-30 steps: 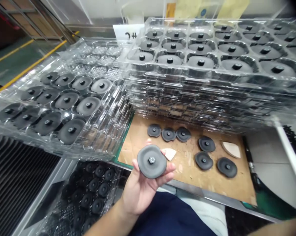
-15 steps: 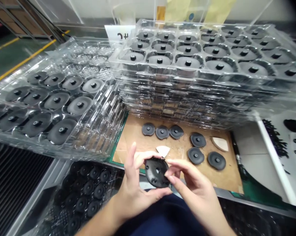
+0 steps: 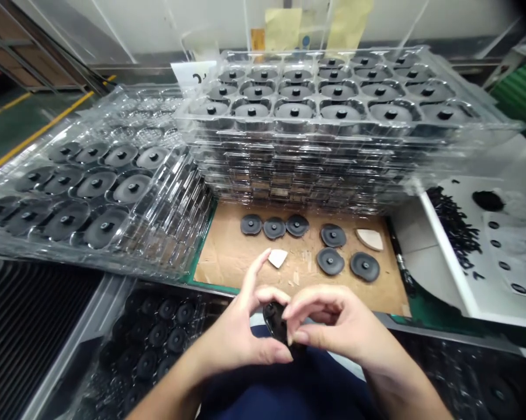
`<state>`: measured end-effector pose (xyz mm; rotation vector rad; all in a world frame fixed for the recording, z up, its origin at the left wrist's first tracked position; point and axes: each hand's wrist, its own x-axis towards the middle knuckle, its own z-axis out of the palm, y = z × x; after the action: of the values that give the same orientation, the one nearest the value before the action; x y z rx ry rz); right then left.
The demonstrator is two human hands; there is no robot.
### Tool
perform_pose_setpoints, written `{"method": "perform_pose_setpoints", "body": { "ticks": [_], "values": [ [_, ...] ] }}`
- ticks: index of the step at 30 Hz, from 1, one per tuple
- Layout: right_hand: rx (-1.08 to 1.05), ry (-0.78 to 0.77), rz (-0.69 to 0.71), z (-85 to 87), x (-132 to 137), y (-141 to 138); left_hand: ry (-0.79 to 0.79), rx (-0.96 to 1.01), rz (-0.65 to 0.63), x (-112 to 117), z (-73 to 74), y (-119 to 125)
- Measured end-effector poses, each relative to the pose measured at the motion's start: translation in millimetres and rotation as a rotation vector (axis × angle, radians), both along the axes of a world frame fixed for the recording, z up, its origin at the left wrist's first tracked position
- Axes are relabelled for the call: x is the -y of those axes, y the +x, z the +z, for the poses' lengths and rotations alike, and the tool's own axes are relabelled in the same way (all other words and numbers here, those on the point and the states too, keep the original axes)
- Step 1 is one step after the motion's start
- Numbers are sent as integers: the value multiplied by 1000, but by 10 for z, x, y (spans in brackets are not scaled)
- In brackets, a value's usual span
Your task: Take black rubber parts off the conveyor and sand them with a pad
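Observation:
Between my two hands is a black round plastic part (image 3: 272, 318), turned partly edge-on and held low in front of my lap. My left hand (image 3: 241, 326) grips its rim between thumb and fingers, with the index finger raised. The fingers of my right hand (image 3: 333, 326) are pinched together over the part's right side and hide much of it. Whether they also hold something small cannot be made out. Beyond my hands, several similar black discs (image 3: 330, 261) lie on the brown board (image 3: 228, 256). A white wedge-shaped piece (image 3: 277, 258) lies near my left fingertip.
Stacked clear trays (image 3: 298, 151) of black discs rise behind the board. Another tray stack (image 3: 88, 192) stands at left, and a lower tray of discs (image 3: 158, 335) sits below it. At right, a white-rimmed tray (image 3: 446, 256) bears small black pieces (image 3: 455, 227). A second white wedge (image 3: 370, 238) lies on the board.
My hands have lowered slightly, and the black part has tilted from face-up to more edge-on. My right fingers have moved further over it. The camera view has shifted, too.

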<state>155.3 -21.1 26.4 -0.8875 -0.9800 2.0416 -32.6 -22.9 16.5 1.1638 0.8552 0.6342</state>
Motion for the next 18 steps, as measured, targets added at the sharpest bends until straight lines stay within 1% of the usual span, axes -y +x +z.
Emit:
{"method": "perform_pose_setpoints", "body": {
  "ticks": [2, 5, 7, 10, 11, 13, 15, 16, 18],
  "values": [
    [-16, -1, -12, -26, 71, 39, -41, 19, -24, 24, 15, 40],
    [-60, -14, -91, -94, 183, 101, -25, 27, -7, 71, 19, 91],
    [-61, -30, -113, -141, 243, 144, -25, 54, 2, 90, 20, 126],
    [9, -3, -129, -197, 307, 200, -28, 53, 24, 87, 13, 186],
    [56, 25, -143, -219, 325, 215, -59, 25, 27, 85, 2, 204],
    [189, 93, -193, -288, 362, 241, -193, -45, 12, 91, -42, 228],
    [350, 162, -259, -423, 390, 271, -355, -97, -7, 109, -111, 217],
    [425, 206, -298, -521, 391, 288, -395, -109, 9, 115, -146, 192],
    [520, 354, -354, -763, 352, 317, -405, -139, 94, 109, -181, 96]
  ]
}}
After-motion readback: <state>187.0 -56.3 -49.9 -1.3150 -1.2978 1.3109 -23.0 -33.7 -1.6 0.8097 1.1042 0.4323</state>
